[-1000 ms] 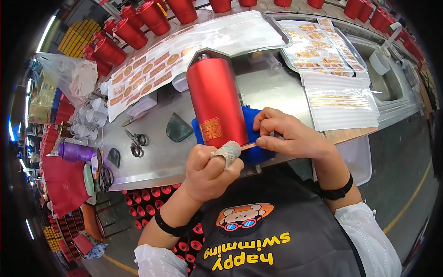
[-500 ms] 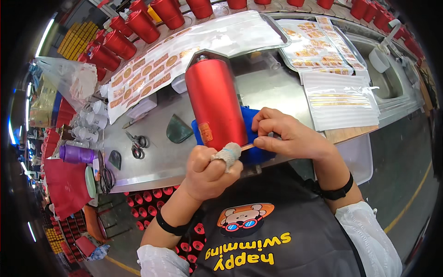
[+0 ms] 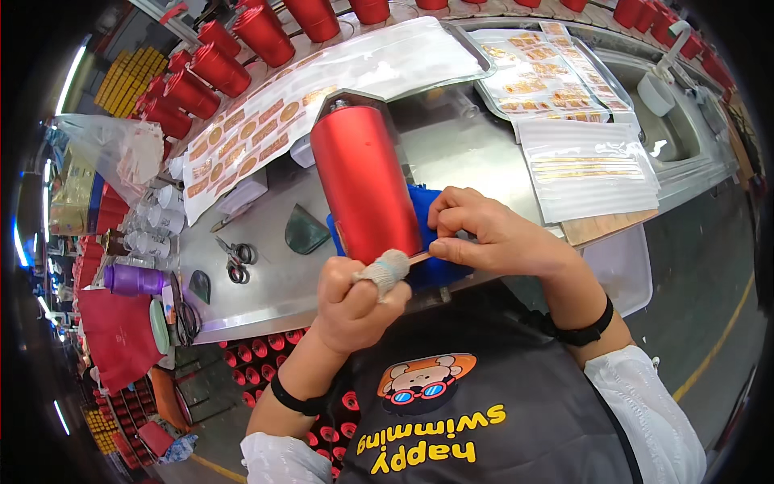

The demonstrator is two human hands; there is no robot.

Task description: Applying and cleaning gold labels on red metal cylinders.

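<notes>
A glossy red metal cylinder (image 3: 363, 177), like a flask body, lies lengthwise on a holder over a blue cloth (image 3: 427, 202). At its near end my left hand (image 3: 351, 302) is closed against the rim, the fingers curled. A pale knitted cover (image 3: 384, 273) wraps one of its digits and presses on the edge. My right hand (image 3: 492, 234) pinches at the near right side, thumb against forefinger. From that pinch a thin gold-brown strip (image 3: 419, 258) runs to the covered digit, along the cylinder's rim. What lies inside my left fist is hidden.
Sheets of gold decals (image 3: 250, 137) lie behind to the left, more on a tray (image 3: 532, 73) at the back right. Gold strips (image 3: 592, 168) rest on a white sheet. Scissors (image 3: 238, 258) and a dark green scraper (image 3: 306, 230) sit left. Red cups (image 3: 262, 36) line the far edge.
The red cylinder has turned, carrying its small gold decal to the left edge, nearly out of sight. My left hand has shifted slightly left; my right hand still pinches at the rim.
</notes>
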